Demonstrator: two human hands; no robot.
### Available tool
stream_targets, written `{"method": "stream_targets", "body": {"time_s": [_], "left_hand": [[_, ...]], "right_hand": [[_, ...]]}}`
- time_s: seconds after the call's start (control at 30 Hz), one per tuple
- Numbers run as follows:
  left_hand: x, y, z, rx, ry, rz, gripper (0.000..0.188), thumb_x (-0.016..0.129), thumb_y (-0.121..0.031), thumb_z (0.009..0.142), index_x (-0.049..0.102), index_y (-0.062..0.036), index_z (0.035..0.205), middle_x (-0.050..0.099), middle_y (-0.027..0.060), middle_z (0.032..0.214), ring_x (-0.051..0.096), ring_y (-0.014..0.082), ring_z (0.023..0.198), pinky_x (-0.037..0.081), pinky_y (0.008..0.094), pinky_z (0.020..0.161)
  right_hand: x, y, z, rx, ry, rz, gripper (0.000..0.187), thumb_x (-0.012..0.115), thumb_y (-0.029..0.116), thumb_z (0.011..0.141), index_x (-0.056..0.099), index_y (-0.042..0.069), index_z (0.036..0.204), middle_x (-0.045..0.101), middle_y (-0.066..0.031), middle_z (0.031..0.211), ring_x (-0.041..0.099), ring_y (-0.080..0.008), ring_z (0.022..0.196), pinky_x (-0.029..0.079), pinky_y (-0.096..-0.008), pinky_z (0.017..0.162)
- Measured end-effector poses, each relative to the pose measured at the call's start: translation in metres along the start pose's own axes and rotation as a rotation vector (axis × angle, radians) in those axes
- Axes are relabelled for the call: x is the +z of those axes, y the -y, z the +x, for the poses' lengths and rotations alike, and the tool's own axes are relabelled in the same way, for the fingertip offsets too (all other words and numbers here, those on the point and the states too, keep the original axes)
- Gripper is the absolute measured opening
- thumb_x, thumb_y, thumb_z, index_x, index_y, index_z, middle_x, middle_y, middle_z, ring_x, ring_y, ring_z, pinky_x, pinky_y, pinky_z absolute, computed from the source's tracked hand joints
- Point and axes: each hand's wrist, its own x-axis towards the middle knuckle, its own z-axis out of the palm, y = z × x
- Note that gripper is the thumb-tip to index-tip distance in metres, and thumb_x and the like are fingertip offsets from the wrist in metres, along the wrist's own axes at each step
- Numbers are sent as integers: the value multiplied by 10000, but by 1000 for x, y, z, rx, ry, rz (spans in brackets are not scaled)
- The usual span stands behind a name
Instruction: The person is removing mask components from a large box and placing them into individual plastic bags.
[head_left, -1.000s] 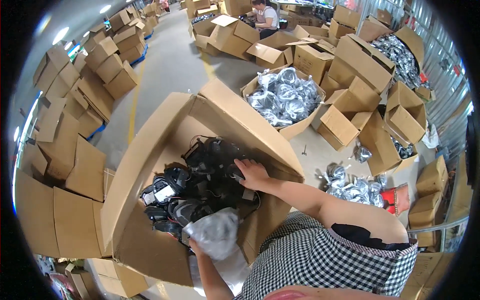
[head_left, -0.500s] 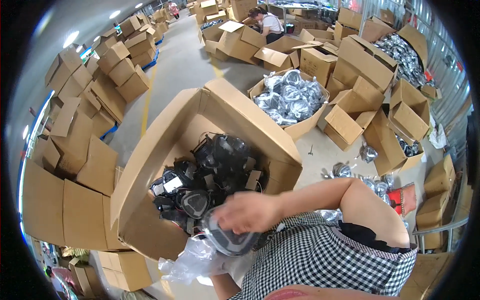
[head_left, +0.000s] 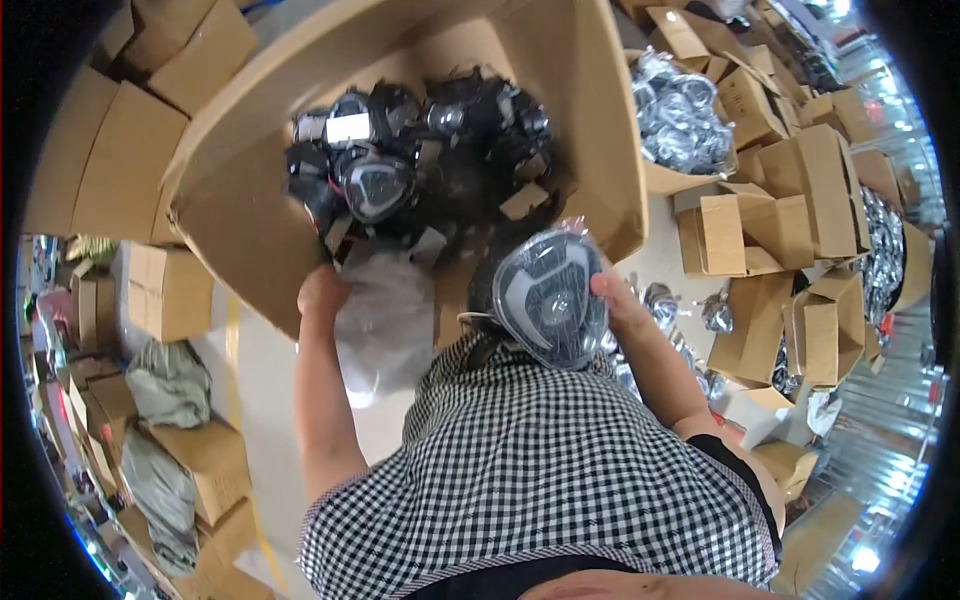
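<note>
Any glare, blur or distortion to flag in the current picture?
Head view: edges of the carton bow, picture corners black out; head view: highlights streak the bagged item at the right hand; head view: parts of the dark pile look soft and merge into black.

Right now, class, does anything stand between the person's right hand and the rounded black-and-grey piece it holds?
Yes: clear plastic wrapping covers the rounded piece, so the right hand grips it through that film. Nothing else visible comes between them; the left hand is apart, at a translucent bag.
</note>
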Motion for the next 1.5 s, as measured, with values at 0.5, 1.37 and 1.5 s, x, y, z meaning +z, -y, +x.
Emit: {"method": "stream_targets", "body": {"time_s": [0.5, 1.37, 1.5], "left_hand": [[-51, -21, -109, 456, -196, -798, 550, 495, 114, 774, 578, -176, 1233, 576, 105, 1215, 556, 248, 1106, 434, 315, 940], [94, -76, -164, -51, -222, -1282, 260, 610, -106, 831, 518, -38, 1064, 459, 25, 610, 452, 129, 554, 394, 287, 529], [93, -49, -177, -24, -206, -1013, 422, 557, 22, 732, 515, -44, 1146, 510, 112, 716, 505, 227, 600, 431, 358, 574]], "right_hand": [[27, -75, 157, 545, 256, -256, 830, 769, 221, 656, 356, 76, 1361, 424, -119, 1324, 416, -243, 1225, 359, -361, 1021], [-4, -74, 122, 971, -167, -858, 719, 667, 510, 779, 437, 143, 1353, 455, -130, 1334, 430, -262, 1223, 398, -449, 953], [-16, -44, 168, 563, -112, -1455, 491, 552, 452, 852, 629, 45, 1115, 630, -168, 1104, 587, -261, 1048, 437, -369, 873]]}}
